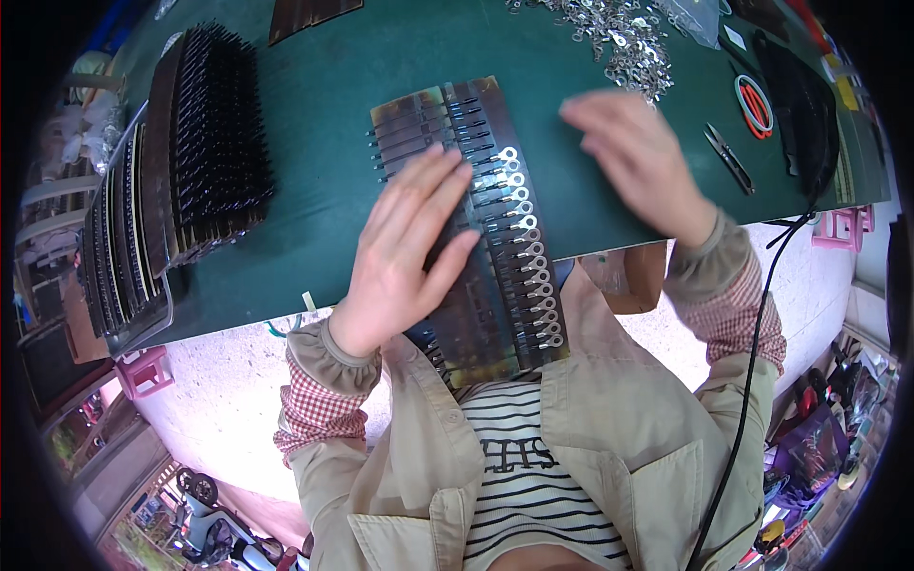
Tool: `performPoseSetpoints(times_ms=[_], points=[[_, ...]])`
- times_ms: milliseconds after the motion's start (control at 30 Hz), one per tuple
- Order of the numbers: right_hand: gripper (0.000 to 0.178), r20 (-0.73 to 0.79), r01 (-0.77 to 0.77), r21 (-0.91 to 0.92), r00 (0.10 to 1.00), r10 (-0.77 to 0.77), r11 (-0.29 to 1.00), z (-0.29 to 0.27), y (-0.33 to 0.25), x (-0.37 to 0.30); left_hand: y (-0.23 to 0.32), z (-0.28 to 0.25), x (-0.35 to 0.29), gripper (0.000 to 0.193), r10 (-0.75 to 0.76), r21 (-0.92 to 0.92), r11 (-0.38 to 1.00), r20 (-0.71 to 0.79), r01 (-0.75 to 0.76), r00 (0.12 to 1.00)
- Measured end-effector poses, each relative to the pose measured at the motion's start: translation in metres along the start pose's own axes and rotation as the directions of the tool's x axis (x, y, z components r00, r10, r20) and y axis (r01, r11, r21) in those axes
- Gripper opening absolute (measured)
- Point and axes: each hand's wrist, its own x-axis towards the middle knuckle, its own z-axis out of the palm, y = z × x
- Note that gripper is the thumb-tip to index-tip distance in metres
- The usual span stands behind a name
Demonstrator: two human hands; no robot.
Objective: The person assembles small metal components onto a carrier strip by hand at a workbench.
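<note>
A long dark brown board (476, 324) lies partly on the table and juts over its front edge toward my body. Thin dark pins or wire ends run across it in a row. Silver ring terminals (540, 276) line its right side, from the middle down to the near end; at the far end only dark tips show. My left hand (405, 252) rests on the board with fingers stretched out and thumb apart. To the right of the board, my right hand (633, 157) hovers over the table, smeared by motion. Whether its fingers hold anything is not visible.
Loose silver ring terminals (628, 52) are heaped at the far right, near a plastic bag (693, 19). Thread snips (729, 157), an orange and white coil (754, 105) and a black cloth-like item (800, 114) lie farther right. Stacked bristly boards (214, 124) stand at left.
</note>
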Motion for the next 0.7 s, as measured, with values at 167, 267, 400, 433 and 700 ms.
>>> performPoseSetpoints(times_ms=[167, 267, 400, 433, 700], points=[[0.025, -0.073, -0.135, -0.254, 0.990, 0.120, 0.958, 0.000, 0.087, 0.009, -0.009, 0.004, 0.009, 0.057, 0.009, 0.100, 0.995, 0.017, -0.010, 1.000], [0.027, 0.103, -0.281, -0.196, 0.947, 0.305, 0.939, 0.003, 0.110, 0.011, -0.008, 0.005, 0.008, 0.057, 0.022, 0.121, 0.992, 0.025, -0.025, 0.999], [0.020, 0.002, 0.013, -0.296, 1.000, -0.013, 0.955, 0.002, 0.098, 0.024, -0.004, 0.001, 0.007, 0.055, 0.025, 0.139, 0.990, 0.026, -0.028, 0.999], [0.020, 0.003, 0.016, -0.296, 1.000, -0.015, 0.955, 0.003, 0.093, 0.027, -0.003, 0.001, 0.007, 0.054, 0.026, 0.141, 0.990, 0.027, -0.030, 0.999], [0.014, 0.137, -0.187, 0.217, 0.978, 0.160, 0.958, 0.027, 0.037, 0.038, -0.010, 0.003, 0.010, 0.045, 0.075, 0.149, 0.986, -0.042, -0.068, 0.996]])
